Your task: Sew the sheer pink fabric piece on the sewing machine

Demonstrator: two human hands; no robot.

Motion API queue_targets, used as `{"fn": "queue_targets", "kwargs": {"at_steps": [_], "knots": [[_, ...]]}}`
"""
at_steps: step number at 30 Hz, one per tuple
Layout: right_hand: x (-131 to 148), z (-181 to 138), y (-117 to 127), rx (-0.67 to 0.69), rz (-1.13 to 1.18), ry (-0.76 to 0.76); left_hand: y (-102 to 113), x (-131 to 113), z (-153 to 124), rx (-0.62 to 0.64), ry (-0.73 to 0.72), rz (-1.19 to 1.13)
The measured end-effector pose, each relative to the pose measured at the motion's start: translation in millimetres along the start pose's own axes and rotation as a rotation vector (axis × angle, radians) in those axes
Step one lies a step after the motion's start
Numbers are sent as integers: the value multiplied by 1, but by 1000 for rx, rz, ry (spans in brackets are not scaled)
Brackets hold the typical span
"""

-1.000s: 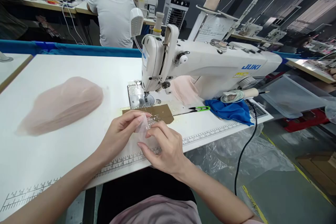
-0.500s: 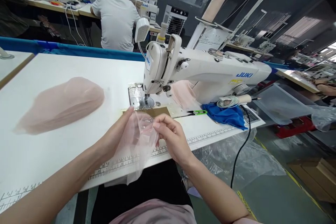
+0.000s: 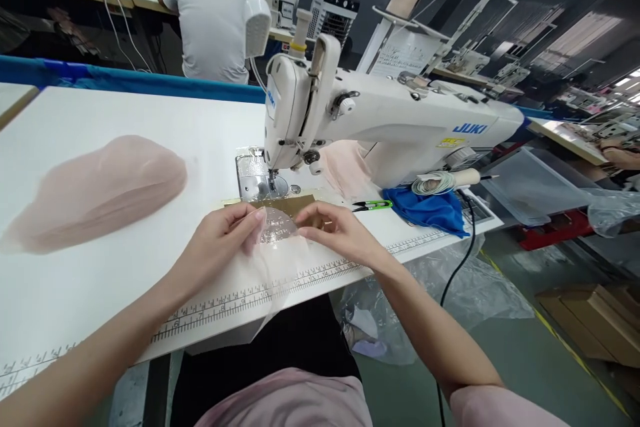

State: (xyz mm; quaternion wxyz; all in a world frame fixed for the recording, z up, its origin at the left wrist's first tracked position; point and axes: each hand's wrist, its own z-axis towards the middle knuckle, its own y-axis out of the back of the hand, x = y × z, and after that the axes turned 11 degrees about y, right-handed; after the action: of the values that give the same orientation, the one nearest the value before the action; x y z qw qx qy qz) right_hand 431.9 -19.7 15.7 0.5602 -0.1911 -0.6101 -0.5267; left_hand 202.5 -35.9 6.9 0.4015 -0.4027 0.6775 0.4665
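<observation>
My left hand (image 3: pixel 220 240) pinches the left side of a sheer pale pink fabric piece (image 3: pixel 275 267) between thumb and fingers. On its upper part shows a shiny, see-through rounded patch (image 3: pixel 278 227). At the patch's right edge, my right hand (image 3: pixel 340 230) has thumb and index finger close together on the fabric. The lower end of the fabric hangs over the table's front edge. Just beyond my hands lies a brown strip (image 3: pixel 295 203), in front of the needle plate (image 3: pixel 250 177) of the white sewing machine (image 3: pixel 390 123).
A heap of sheer pink fabric (image 3: pixel 105 190) lies on the left of the white table (image 3: pixel 210 127). More pink fabric (image 3: pixel 347 167) sits under the machine arm. Green thread snips (image 3: pixel 374 205) and a blue cloth (image 3: pixel 425 212) lie rightward. A person (image 3: pixel 207 13) sits beyond.
My left hand has gone from lying flat along the fabric to pinching its edge. My right hand has moved slightly right and up. The fabric now lies more spread between them.
</observation>
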Motion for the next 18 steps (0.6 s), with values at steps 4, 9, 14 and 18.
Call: {"fn": "queue_targets", "kwargs": {"at_steps": [4, 9, 14, 18], "knots": [[5, 24, 8, 231, 200, -67, -2, -7, 3, -27, -60, 251], [-9, 53, 11, 369, 359, -112, -2, -16, 13, -32, -29, 295], [-28, 67, 12, 393, 462, -150, 0, -20, 27, -53, 13, 329], [-16, 53, 31, 363, 395, -68, -12, -30, 26, -46, -79, 435]]}}
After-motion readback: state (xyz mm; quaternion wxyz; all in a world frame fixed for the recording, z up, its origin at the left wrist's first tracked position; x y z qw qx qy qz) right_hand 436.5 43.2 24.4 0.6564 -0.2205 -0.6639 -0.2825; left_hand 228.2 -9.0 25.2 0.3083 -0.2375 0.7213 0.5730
